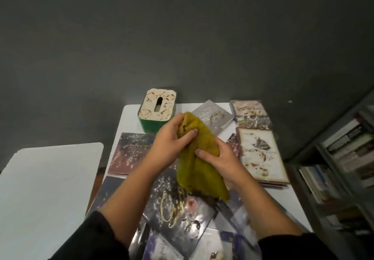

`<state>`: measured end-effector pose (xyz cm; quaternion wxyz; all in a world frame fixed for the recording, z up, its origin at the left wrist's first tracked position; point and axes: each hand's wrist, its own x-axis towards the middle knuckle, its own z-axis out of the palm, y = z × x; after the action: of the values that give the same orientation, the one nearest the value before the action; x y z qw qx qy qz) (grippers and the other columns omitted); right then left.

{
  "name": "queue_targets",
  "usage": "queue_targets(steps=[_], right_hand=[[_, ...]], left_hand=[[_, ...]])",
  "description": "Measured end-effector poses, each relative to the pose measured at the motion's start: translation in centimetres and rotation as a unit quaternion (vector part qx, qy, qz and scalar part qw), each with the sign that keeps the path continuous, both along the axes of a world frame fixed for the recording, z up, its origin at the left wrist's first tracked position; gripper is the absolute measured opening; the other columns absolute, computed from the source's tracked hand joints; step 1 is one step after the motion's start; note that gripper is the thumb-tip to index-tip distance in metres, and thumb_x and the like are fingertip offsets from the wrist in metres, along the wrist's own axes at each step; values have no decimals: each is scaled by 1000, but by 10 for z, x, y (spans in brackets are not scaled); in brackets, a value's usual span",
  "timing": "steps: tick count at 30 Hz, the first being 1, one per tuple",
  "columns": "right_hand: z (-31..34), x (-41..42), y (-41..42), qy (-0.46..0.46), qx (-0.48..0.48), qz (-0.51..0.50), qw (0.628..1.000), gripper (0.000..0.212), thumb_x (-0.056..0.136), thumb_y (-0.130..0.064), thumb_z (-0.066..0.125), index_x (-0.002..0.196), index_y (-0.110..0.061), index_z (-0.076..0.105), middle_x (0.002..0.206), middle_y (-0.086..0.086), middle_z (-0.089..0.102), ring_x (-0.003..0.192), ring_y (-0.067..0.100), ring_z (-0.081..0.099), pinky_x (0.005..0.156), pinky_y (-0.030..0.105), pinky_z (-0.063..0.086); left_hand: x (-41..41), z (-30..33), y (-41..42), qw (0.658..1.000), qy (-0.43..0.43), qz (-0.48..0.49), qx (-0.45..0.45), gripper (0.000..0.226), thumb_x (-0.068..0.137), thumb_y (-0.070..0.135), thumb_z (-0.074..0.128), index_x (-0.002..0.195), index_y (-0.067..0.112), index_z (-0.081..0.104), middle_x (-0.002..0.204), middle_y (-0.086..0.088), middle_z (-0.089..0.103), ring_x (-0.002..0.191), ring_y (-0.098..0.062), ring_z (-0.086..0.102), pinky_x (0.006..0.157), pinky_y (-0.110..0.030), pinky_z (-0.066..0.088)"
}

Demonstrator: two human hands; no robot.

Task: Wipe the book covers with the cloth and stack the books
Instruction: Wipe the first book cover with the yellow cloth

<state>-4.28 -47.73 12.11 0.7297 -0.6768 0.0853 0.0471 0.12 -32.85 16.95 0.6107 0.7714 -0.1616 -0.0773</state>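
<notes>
Both hands hold an olive-yellow cloth (pixel 199 158) up above the white table (pixel 129 114). My left hand (pixel 172 140) grips its bunched upper end, thumb pressed across the fabric. My right hand (pixel 220 158) grips the middle from the right, and the rest hangs down. Several books lie flat and spread out: a dark sparkly one (pixel 131 152) at the left, a dark one with gold lettering (pixel 174 209) under the cloth, a cream one (pixel 261 154) at the right, a grey one (pixel 214 118) and a patterned one (pixel 251 114) at the back.
A green tissue box with a cream patterned lid (pixel 157 110) stands at the table's back left. A second white surface (pixel 46 189) sits lower left, across a gap. A bookshelf full of books (pixel 344 158) lines the right side. A dark grey wall is behind.
</notes>
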Motion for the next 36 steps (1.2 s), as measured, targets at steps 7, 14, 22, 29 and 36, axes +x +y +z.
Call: queue_targets(steps=[7, 14, 22, 29, 36], right_hand=[[-24, 31, -87, 10, -80, -131, 988, 28, 91, -8, 53, 100, -34, 56, 105, 5, 66, 93, 24, 64, 82, 44, 54], [-52, 117, -146, 18, -258, -185, 948, 39, 89, -7, 52, 128, -6, 48, 120, 16, 58, 109, 31, 55, 94, 41, 45], [-82, 190, -163, 51, -452, -76, 887, 38, 91, -11, 50, 126, 0, 44, 125, 25, 50, 112, 39, 50, 87, 37, 40], [-89, 208, -159, 129, -518, 91, 840, 42, 96, -26, 44, 130, -3, 37, 128, 24, 50, 115, 40, 49, 87, 37, 40], [-98, 209, -159, 147, -462, 36, 874, 43, 94, -28, 43, 131, -7, 41, 127, 21, 50, 114, 38, 49, 92, 39, 41]], left_hand=[[37, -50, -54, 975, 122, 178, -55, 14, 93, 11, 57, 105, 15, 54, 104, -10, 66, 85, -19, 62, 89, -42, 50], [49, -112, -103, 939, 245, 225, 82, 53, 95, 21, 54, 140, 5, 32, 136, -13, 48, 115, -27, 52, 90, -35, 46], [61, -135, -118, 920, 307, 239, 45, 20, 93, 8, 53, 109, 12, 43, 98, -9, 60, 74, -19, 59, 55, -25, 46], [70, -136, -122, 883, 356, 299, -61, 15, 91, -1, 47, 78, 3, 53, 63, -5, 47, 53, -13, 43, 46, -20, 37], [83, -136, -117, 864, 386, 314, -81, 3, 85, -4, 49, 83, -5, 51, 78, -14, 52, 59, -18, 46, 54, -25, 39]])
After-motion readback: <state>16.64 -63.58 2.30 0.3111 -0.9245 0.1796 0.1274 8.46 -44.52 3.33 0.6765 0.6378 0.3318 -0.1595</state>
